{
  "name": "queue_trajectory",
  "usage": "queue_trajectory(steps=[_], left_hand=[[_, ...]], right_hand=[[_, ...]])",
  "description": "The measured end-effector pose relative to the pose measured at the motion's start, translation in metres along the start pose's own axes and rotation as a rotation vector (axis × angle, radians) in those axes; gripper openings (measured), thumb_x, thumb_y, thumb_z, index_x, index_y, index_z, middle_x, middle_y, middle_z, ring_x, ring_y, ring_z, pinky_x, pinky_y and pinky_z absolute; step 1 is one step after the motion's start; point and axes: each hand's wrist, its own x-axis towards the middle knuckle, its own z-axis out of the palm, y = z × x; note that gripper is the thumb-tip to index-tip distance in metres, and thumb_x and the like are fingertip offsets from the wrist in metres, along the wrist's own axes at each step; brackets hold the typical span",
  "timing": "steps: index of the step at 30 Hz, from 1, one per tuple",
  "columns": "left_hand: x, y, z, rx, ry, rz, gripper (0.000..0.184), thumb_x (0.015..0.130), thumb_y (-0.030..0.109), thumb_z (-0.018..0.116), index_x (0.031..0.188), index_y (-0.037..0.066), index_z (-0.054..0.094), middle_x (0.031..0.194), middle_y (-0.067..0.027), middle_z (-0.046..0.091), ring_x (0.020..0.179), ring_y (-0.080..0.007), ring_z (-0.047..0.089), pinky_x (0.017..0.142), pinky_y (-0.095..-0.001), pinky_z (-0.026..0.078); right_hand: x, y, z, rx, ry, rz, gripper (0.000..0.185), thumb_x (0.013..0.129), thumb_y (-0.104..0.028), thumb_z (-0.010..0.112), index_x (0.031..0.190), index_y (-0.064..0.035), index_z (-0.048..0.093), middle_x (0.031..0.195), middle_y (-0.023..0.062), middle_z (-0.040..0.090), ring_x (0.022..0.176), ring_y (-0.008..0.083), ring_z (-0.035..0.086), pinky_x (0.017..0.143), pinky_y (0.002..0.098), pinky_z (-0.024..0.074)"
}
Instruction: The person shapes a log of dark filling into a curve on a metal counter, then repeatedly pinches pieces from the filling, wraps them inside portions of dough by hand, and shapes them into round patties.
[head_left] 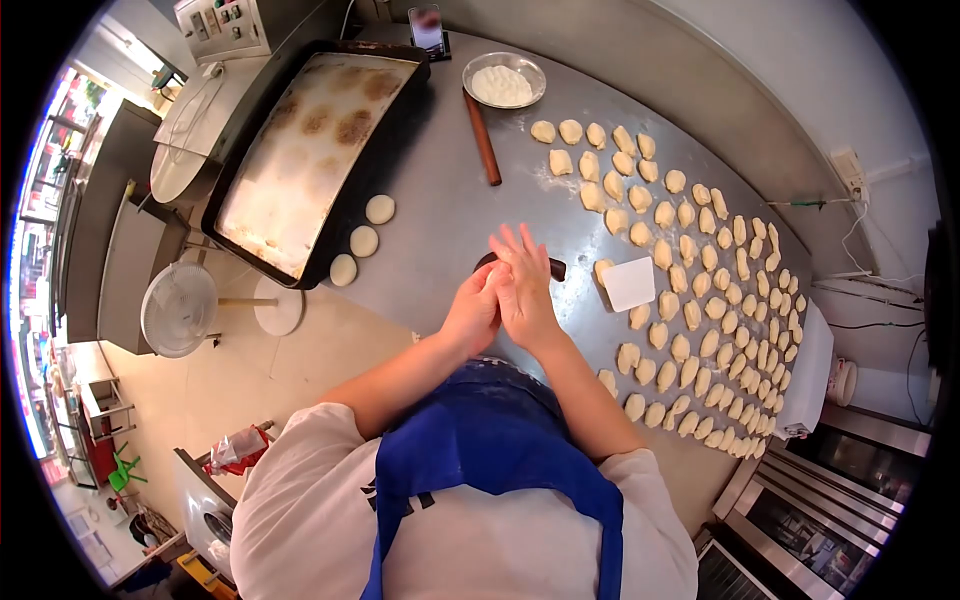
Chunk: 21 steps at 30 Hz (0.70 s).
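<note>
My left hand (474,308) and my right hand (527,296) are pressed together, palm to palm, over the near part of the steel table. The right hand's fingers are stretched out and apart. Those of the left are mostly hidden behind it, and whatever may lie between the palms cannot be seen. Just beyond the hands a dark handle-like thing (557,269) shows in part. To the right, a white flat scraper (630,285) lies by a dough piece (602,271). Three flat round dough discs (364,241) sit at the left beside the griddle.
Many small dough pieces (709,343) cover the right side of the steel table (440,255). A wooden rolling pin (482,138) lies near a metal bowl of flour (503,85). The large griddle (310,150) borders the left. A phone (428,32) stands at the back.
</note>
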Motion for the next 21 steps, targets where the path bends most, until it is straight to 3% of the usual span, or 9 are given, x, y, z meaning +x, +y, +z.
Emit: queue_trajectory(steps=[4, 7, 13, 16, 17, 21], left_hand=[[-0.002, 0.011, 0.001, -0.110, -0.020, -0.113, 0.040, 0.106, 0.035, 0.042, 0.131, 0.006, 0.051, 0.130, -0.0072, 0.056, 0.120, -0.0199, 0.055, 0.102, -0.0355, 0.046], [0.004, 0.016, -0.022, -0.335, -0.197, -0.072, 0.052, 0.106, 0.046, 0.032, 0.137, 0.006, 0.046, 0.135, -0.0102, 0.054, 0.128, -0.0225, 0.050, 0.107, -0.0390, 0.042], [-0.007, -0.004, -0.016, -0.095, 0.213, 0.117, 0.050, 0.107, 0.045, 0.028, 0.129, 0.006, 0.051, 0.132, -0.0092, 0.055, 0.124, -0.0203, 0.053, 0.104, -0.0351, 0.043], [-0.021, -0.014, -0.019, 0.027, 0.225, 0.147, 0.054, 0.108, 0.044, 0.027, 0.134, 0.002, 0.049, 0.128, -0.0104, 0.056, 0.121, -0.0195, 0.053, 0.103, -0.0324, 0.043], [-0.023, -0.015, -0.023, -0.041, 0.202, 0.160, 0.048, 0.107, 0.040, 0.035, 0.135, 0.002, 0.048, 0.126, -0.0105, 0.057, 0.118, -0.0195, 0.055, 0.100, -0.0322, 0.045], [-0.008, -0.009, -0.079, 0.192, 0.202, 0.093, 0.040, 0.096, 0.026, 0.062, 0.131, 0.008, 0.054, 0.127, -0.0101, 0.056, 0.116, -0.0262, 0.057, 0.095, -0.0416, 0.049]], right_hand=[[-0.002, 0.023, 0.008, 0.001, -0.042, -0.077, 0.042, 0.100, -0.030, 0.046, 0.133, -0.0043, 0.054, 0.132, 0.0133, 0.060, 0.138, 0.0359, 0.040, 0.114, 0.0581, 0.0181], [0.007, 0.007, 0.018, -0.065, 0.087, -0.024, 0.036, 0.099, -0.029, 0.048, 0.120, -0.0048, 0.062, 0.128, 0.0100, 0.062, 0.132, 0.0335, 0.047, 0.112, 0.0565, 0.0228], [0.007, 0.025, 0.044, -0.070, 0.024, -0.207, 0.038, 0.095, -0.027, 0.047, 0.122, -0.0036, 0.062, 0.126, 0.0112, 0.063, 0.134, 0.0338, 0.045, 0.114, 0.0540, 0.0229], [-0.009, 0.036, 0.047, -0.076, -0.098, -0.240, 0.050, 0.096, -0.033, 0.047, 0.136, -0.0034, 0.052, 0.134, 0.0170, 0.056, 0.138, 0.0380, 0.038, 0.114, 0.0519, 0.0236], [-0.011, 0.030, 0.049, -0.037, -0.084, -0.173, 0.051, 0.094, -0.031, 0.049, 0.137, -0.0032, 0.049, 0.137, 0.0190, 0.052, 0.138, 0.0387, 0.038, 0.114, 0.0519, 0.0247], [-0.013, 0.027, 0.058, 0.197, 0.020, 0.040, 0.062, 0.092, -0.027, 0.053, 0.145, -0.0009, 0.035, 0.148, 0.0268, 0.033, 0.137, 0.0420, 0.034, 0.114, 0.0501, 0.0259]])
